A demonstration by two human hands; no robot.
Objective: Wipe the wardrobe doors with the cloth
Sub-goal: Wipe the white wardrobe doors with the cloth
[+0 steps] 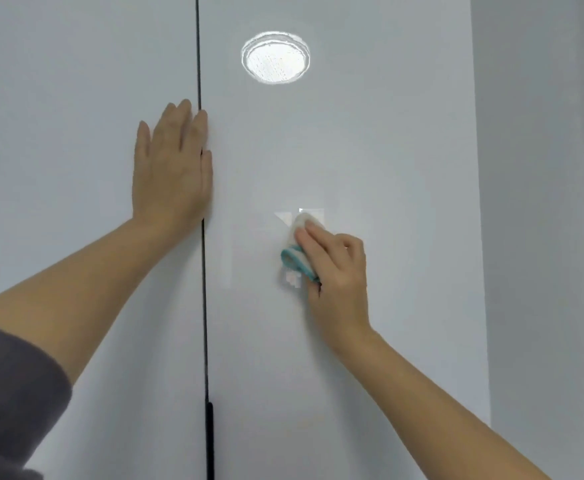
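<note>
The cloth is sitting bunched into a small soft wad, white with a teal hemmed edge curling along its lower side. It is pressing against the right wardrobe door, to the right of the dark seam that is dividing the two doors. No brand, label or writing is showing on the cloth or on either door.

The right hand is gripping the cloth, fingers curled narrow around it; the extended fingers are lying over its top and pinning it flat to the panel, thumb tucked beneath. The forearm is reaching up bare from the lower right.

The left hand is resting flat and wide, holding nothing, palm on the left wardrobe door. Its edge is running along the seam, with two fingertips crossing just over to the right of it. A grey knitted sleeve is bunching at the elbow, far left of the seam.

Both doors are appearing smooth, glossy, pale grey-white, flat and unpanelled. A round ceiling light reflection is glaring on the right door, above the cloth. A slim black matte bar handle is sitting on the seam near the bottom. Right of the right door, a plain matte wall is standing.
</note>
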